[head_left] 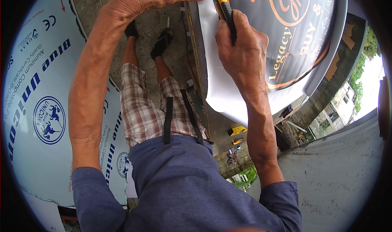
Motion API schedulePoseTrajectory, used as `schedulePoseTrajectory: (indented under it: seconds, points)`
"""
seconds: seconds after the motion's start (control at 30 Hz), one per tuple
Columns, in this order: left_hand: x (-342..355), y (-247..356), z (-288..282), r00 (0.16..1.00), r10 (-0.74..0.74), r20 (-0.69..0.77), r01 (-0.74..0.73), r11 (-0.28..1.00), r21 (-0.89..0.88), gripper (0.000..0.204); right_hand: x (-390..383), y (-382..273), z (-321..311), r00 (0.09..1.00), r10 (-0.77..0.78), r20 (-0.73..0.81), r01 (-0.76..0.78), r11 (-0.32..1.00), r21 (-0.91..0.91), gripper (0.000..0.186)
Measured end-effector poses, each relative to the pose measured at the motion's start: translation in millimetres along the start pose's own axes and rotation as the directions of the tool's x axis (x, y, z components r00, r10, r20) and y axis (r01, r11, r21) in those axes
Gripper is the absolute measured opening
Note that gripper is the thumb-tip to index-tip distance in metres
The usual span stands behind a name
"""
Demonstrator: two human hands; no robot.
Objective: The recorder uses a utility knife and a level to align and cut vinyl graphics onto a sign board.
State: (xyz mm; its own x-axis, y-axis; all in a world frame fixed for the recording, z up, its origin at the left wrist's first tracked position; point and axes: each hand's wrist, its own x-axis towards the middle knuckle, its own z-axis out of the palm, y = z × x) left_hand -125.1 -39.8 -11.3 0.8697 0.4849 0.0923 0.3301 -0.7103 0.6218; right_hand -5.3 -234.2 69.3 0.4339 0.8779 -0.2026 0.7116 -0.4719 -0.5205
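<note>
My right hand (247,44) is closed around a yellow and black utility knife (225,8), whose front end points up toward the top of the view. The knife is over the left border of a printed sheet (292,31), dark with orange and white lettering and a white margin (220,82). At the top, my left hand (141,2) reaches over with its thumb stretched out, the tip at the white margin's edge, left of the knife. The rest of its fingers are cut off by the upper edge of the view. Whether the blade touches the sheet I cannot tell.
Large light-blue panels with dark-blue print (24,121) stand along the left. The work surface's long edge (197,48) runs beside my legs. Under the sheet's near corner lie a yellow object (237,130) and another yellow-orange tool (237,141). A grey surface (335,170) fills the lower right.
</note>
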Motion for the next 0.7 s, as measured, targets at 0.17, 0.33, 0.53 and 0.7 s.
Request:
schedulePoseTrajectory:
  seconds: [0.17, 0.33, 0.53, 0.7]
  points:
    - [1, -1, -1, 1.0, 0.008, -0.009, -0.007, 1.0, 0.013, 0.099, 0, -3, -3, 1.0, 0.012, 0.01, -0.012, 1.0, 0.01, 0.014]
    - [1, -3, 1, 1.0, 0.012, -0.01, -0.012, 0.999, 0.043, 0.099, 0, -2, -1, 1.0, 0.015, 0.011, -0.015, 1.0, 0.018, 0.013]
    - [2, 0, -2, 1.0, -0.002, 0.0, 0.002, 1.0, -0.015, 0.099, -1, -1, 0, 1.0, 0.002, -0.006, -0.002, 1.0, 0.018, 0.013]
    - [1, 0, -11, 1.0, -0.015, 0.014, 0.015, 1.0, -0.012, 0.099, 0, -5, -3, 1.0, 0.008, -0.002, -0.007, 0.998, 0.059, 0.013]
